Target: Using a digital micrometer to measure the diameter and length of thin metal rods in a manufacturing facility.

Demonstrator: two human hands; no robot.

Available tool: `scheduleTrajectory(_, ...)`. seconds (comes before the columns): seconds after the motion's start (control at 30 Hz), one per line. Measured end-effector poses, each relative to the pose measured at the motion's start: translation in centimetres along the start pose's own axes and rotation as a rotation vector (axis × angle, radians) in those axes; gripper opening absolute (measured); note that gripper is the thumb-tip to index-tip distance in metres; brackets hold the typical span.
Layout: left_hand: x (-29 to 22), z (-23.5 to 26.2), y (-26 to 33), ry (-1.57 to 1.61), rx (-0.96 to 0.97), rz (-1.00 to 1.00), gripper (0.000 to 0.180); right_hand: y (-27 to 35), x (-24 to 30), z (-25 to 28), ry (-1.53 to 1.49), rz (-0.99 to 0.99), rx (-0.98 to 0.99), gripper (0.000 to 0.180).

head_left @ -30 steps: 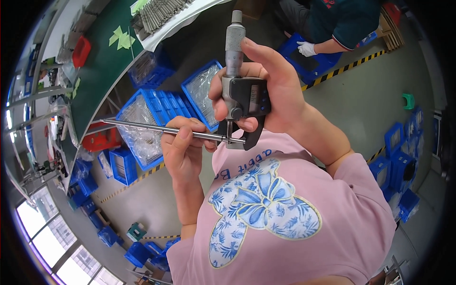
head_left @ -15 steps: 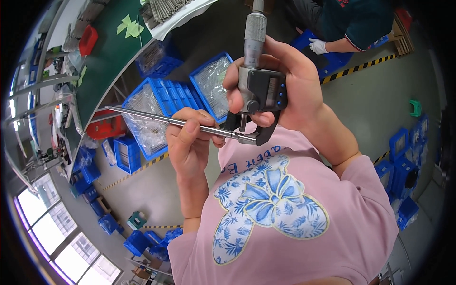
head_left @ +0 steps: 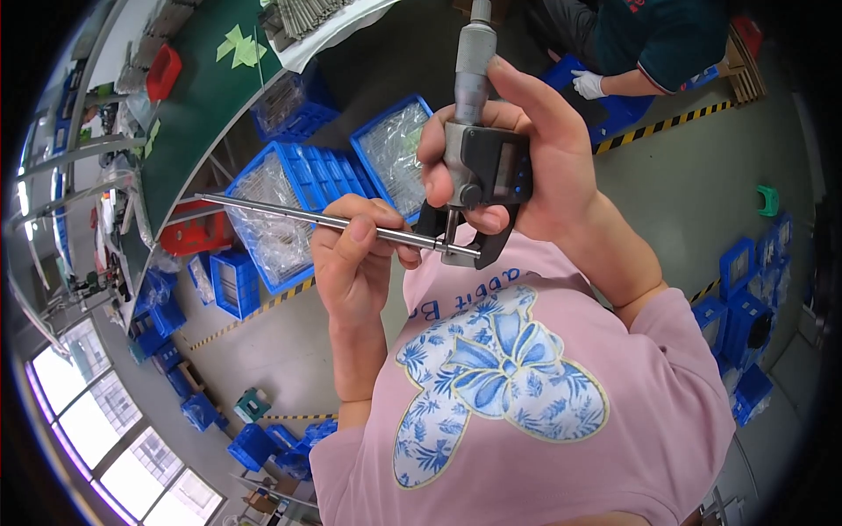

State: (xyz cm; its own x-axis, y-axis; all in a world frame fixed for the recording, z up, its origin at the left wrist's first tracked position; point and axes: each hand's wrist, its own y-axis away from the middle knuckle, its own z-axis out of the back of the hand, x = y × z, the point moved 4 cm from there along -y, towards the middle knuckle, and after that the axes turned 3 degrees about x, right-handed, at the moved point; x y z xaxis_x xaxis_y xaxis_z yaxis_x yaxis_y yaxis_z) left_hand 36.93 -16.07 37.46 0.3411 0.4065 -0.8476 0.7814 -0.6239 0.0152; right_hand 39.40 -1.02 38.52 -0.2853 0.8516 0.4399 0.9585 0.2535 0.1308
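My left hand [head_left: 355,259] grips a long thin metal rod [head_left: 289,213] near its right end, the rod pointing left over the blue bins. My right hand [head_left: 535,158] holds a grey digital micrometer [head_left: 478,158], thumb on its body and fingers wrapped behind. The rod's right tip sits in the micrometer's jaw [head_left: 456,250], between spindle and anvil. The micrometer's thimble sticks up toward the top edge. Both hands are raised in front of my pink shirt with a blue butterfly print.
Blue plastic bins [head_left: 289,197] filled with metal rods stand on the floor below. A green-topped bench [head_left: 202,96] runs at the upper left, with a red tray [head_left: 163,72]. Another person [head_left: 649,44] in a white glove works at the top right. More blue crates [head_left: 745,298] line the right.
Both hands with rod and micrometer have risen slightly and shifted right in the picture; the grip on each is unchanged, the rod still in the jaw.
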Motion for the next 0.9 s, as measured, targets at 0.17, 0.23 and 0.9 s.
scheduleTrajectory(0.17,0.12,0.13,0.2,0.014,-0.014,0.017,0.022,-0.19,-0.32,0.23,-0.008,-0.029,0.019,0.063)
scheduleTrajectory(0.23,0.07,0.23,0.26,0.022,-0.042,0.016,0.021,-0.21,-0.43,0.27,-0.011,-0.03,0.016,0.063)
scheduleTrajectory(0.9,0.08,0.33,-0.04,0.041,-0.02,0.005,0.022,-0.1,0.01,-0.2,-0.01,0.053,0.009,0.058)
